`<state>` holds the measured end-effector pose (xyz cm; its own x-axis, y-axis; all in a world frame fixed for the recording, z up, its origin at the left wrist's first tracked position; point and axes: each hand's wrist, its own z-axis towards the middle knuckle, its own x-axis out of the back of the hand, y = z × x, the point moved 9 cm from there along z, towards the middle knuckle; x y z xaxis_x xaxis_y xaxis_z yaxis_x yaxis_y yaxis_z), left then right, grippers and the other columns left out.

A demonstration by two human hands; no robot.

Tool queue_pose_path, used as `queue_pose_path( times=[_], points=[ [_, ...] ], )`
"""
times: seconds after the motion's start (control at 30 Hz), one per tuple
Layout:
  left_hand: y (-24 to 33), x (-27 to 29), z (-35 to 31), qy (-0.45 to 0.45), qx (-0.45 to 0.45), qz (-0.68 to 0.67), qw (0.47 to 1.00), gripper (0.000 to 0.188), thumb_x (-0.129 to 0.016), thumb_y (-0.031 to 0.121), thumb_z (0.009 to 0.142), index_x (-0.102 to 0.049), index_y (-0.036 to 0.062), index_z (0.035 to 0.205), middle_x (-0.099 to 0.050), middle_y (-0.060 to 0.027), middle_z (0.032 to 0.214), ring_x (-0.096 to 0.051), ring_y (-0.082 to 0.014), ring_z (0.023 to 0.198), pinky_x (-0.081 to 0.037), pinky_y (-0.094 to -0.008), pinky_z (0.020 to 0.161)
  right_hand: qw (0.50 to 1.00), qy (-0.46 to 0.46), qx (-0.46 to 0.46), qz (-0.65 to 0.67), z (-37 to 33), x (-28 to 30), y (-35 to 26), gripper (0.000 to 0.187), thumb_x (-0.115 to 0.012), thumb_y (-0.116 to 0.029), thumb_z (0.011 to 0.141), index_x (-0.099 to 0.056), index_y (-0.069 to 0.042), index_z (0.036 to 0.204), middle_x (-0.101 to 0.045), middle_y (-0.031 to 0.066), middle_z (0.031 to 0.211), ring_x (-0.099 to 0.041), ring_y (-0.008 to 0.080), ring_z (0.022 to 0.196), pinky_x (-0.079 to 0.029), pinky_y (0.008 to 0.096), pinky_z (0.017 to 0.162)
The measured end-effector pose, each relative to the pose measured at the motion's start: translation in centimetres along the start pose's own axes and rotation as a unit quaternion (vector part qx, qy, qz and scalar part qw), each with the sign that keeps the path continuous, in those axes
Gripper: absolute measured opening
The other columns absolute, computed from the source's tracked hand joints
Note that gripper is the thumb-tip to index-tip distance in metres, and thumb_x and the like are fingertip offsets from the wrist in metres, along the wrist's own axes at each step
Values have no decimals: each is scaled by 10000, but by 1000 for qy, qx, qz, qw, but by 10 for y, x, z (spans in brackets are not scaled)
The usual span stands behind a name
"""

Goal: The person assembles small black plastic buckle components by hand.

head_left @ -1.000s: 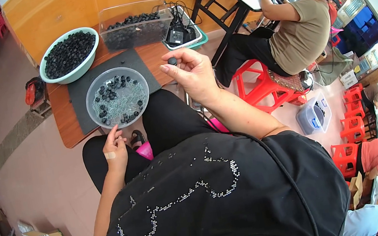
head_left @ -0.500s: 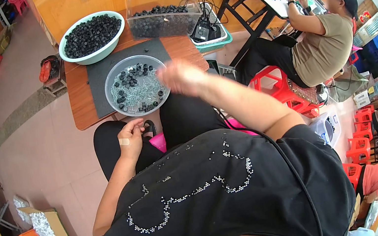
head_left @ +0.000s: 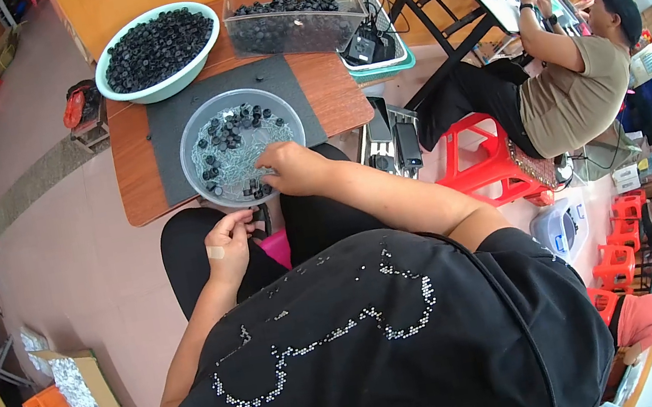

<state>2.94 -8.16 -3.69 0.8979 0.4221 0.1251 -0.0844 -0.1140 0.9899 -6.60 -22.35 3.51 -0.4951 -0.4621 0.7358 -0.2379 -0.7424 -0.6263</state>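
A clear round bowl (head_left: 293,114) holds many thin, clear, tube-like pieces (head_left: 246,163) and a scatter of small black caps (head_left: 226,131). My right hand (head_left: 292,168) reaches over the bowl's near right side, its fingers bent down and drawn together at the contents. Its fingertips hide whatever they pinch. Below the bowl, over my lap, my left hand (head_left: 231,243) is turned partly palm up with a plaster on it. The thumb and fingers there are closed together; anything between them is too small to make out.
The bowl stands on a dark grey mat (head_left: 299,92) on a brown wooden table (head_left: 139,179). Behind are a pale green basin (head_left: 108,89) full of black caps and a clear box (head_left: 306,34) of caps. At the right, a person (head_left: 566,94) sits near a red stool (head_left: 476,148).
My right hand has come down and left from beyond the bowl's right rim to the contents. The left hand has stayed nearly in place. The view has shifted slightly.
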Motion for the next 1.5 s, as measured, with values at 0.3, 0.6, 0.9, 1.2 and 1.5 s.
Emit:
queue_pose_path(
  times=[0.3,0.6,0.9,1.2,1.5],
  points=[
    [-17,4,2,2,47,-8,999,208,-447,4,934,-636,-22,1016,-658,-82,928,-631,-134,773,-509,-249,688,963,-207,-50,-167,20,-46,13,240,-680,-248,743,-633,-55,879,-661,156,853,-652,336,840,-520,444,730],
    [-4,2,-1,11,54,53,997,196,-475,26,932,-645,-14,1020,-667,-78,896,-622,-117,759,-511,-251,681,1000,8,-14,-21,8,10,8,173,-649,-198,757,-603,-31,769,-625,167,783,-625,351,726,-506,426,646],
    [39,-20,34,-17,194,-316,929,300,-492,167,965,-551,-23,1189,-645,-78,943,-615,-121,836,-485,-232,749,984,29,52,165,12,17,-33,148,-693,-123,764,-603,-6,763,-595,123,694,-603,261,615,-476,346,549],
    [46,-23,72,-43,123,-137,982,287,-552,134,934,-588,32,1201,-638,-44,1002,-573,-86,871,-458,-216,775,986,-36,-45,158,16,6,2,165,-621,-87,750,-659,-9,890,-636,172,802,-631,348,750,-511,412,678],
    [34,13,82,48,97,-55,993,230,-490,205,972,-627,46,1066,-561,6,817,-502,-65,765,-431,-213,709,978,-25,2,-208,56,16,54,126,-617,-120,783,-695,-62,863,-641,116,825,-630,309,780,-514,401,705]
  ],
)
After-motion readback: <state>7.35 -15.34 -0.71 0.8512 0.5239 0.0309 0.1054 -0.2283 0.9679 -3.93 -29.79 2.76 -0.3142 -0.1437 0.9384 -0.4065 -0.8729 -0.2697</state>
